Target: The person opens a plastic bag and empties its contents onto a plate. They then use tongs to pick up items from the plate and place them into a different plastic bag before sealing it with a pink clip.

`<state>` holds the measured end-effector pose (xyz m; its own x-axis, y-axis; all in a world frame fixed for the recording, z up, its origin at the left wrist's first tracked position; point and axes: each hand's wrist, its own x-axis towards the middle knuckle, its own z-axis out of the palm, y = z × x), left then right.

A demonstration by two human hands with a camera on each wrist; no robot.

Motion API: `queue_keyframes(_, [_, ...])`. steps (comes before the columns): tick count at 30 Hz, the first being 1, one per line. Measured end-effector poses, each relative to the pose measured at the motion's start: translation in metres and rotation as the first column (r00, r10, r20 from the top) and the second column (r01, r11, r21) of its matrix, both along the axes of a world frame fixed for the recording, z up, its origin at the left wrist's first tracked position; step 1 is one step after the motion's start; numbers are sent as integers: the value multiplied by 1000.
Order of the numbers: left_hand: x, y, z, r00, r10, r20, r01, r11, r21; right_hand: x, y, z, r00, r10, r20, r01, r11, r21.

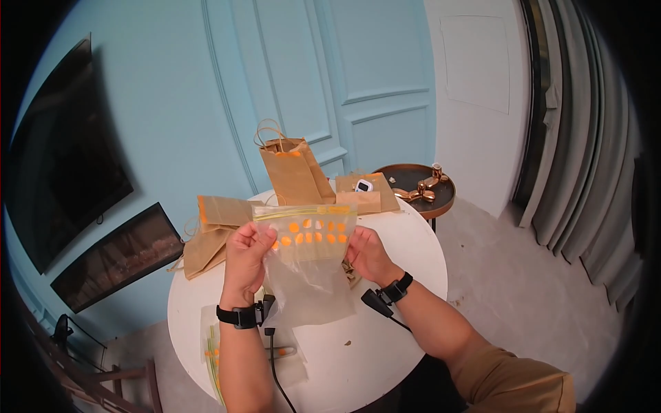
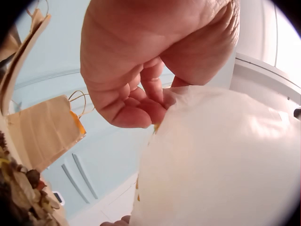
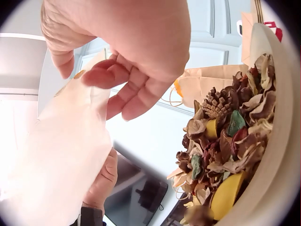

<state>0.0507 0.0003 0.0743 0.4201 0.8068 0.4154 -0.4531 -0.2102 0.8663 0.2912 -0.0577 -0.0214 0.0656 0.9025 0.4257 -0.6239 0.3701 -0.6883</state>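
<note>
A clear zip bag (image 1: 310, 275) with orange spots and a yellow zip strip hangs upright over the round white table. My left hand (image 1: 246, 255) grips its upper left edge; in the left wrist view the curled fingers (image 2: 141, 113) pinch the plastic. At the upper right edge, my right hand (image 1: 372, 256) holds the bag between thumb and fingers. Beside the right hand, a pale bowl (image 3: 282, 127) holds potpourri (image 3: 225, 141) with dried petals, a pine cone and yellow slices. From the head, the bag hides most of that bowl.
Brown paper bags stand at the back: a tall one (image 1: 292, 172), a folded one (image 1: 210, 241) and a low one (image 1: 385, 196) near a white timer (image 1: 364, 186). More zip bags (image 1: 212, 354) lie at the table's (image 1: 406, 275) front left. A side table (image 1: 444, 203) bears a shiny balloon-dog figure (image 1: 425, 189).
</note>
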Motion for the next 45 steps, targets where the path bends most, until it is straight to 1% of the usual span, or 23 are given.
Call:
queue_keyframes(3, [-5,0,-3,996,-14,-87,20,997,72,-4,-13,15,993,-112,-36,112,994,-3])
queue_keyframes(6, [-11,6,-9,981,2,-195,28,988,149,7,1,-2,1000,-31,-6,31,998,58])
queue_keyframes(7, [-12,8,-12,973,13,-231,28,984,176,5,2,-2,999,-54,-4,54,997,52])
queue_keyframes(10, [-8,11,-14,983,71,-169,-53,993,110,1,2,2,993,-117,-19,117,992,38])
queue_keyframes(13, [-7,9,-13,972,59,-225,-51,998,40,-1,0,6,984,-164,-73,166,986,19])
queue_keyframes(16, [-13,-3,-4,937,-94,-337,105,994,14,-1,2,6,975,-176,-133,173,984,-31])
queue_keyframes(19, [-18,7,-12,933,-138,-333,187,975,119,0,1,11,961,-143,-235,119,987,-113])
queue_keyframes(22, [-16,-7,-2,958,-223,-180,241,967,82,8,7,4,945,-43,-324,-19,982,-186])
queue_keyframes(24, [-12,-16,-2,964,-164,-209,209,954,215,13,15,-6,929,70,-363,-154,966,-208])
queue_keyframes(25, [-10,-20,0,966,-132,-220,193,940,281,12,14,-6,943,45,-331,-129,963,-237])
queue_keyframes(26, [-8,-23,3,951,2,-309,151,869,471,11,13,-5,955,23,-295,-105,959,-264])
queue_keyframes(27, [-6,-26,8,919,152,-364,129,756,641,7,9,0,967,2,-256,-80,953,-292])
queue_keyframes(28, [-4,-30,10,872,306,-382,128,611,781,3,5,5,977,-72,-200,7,952,-305])
queue_keyframes(29, [3,-36,10,887,300,-350,62,674,736,-2,-1,10,980,-144,-140,94,945,-314])
queue_keyframes(30, [6,-35,9,879,368,-303,3,632,775,-5,-3,12,974,-213,-75,179,931,-318])
queue_keyframes(32, [10,-30,5,846,495,-199,-117,536,836,-6,0,13,974,-224,-42,200,929,-311])
queue_keyframes(33, [12,-26,0,839,502,-211,-180,622,762,-6,0,13,973,-230,-27,211,929,-305])
queue_keyframes(35, [15,-17,-9,828,508,-238,-296,756,583,14,7,-4,1000,-14,-19,10,978,-207])
queue_keyframes(36, [15,-15,-9,810,543,-222,-345,747,569,23,12,-14,995,94,-12,-95,983,-156])
queue_keyframes(39, [16,-8,-9,756,627,-189,-454,709,539,-1,-7,16,994,-85,-73,62,959,-275])
queue_keyframes(41, [14,1,-12,732,658,-176,-489,687,537,-3,-8,20,995,-101,-17,93,957,-276])
queue_keyframes(44, [15,1,-13,811,569,-135,-499,794,347,-6,-4,17,983,-154,102,174,955,-240])
queue_keyframes(45, [14,1,-13,812,570,-125,-502,791,350,-8,-2,14,973,-176,147,206,953,-220])
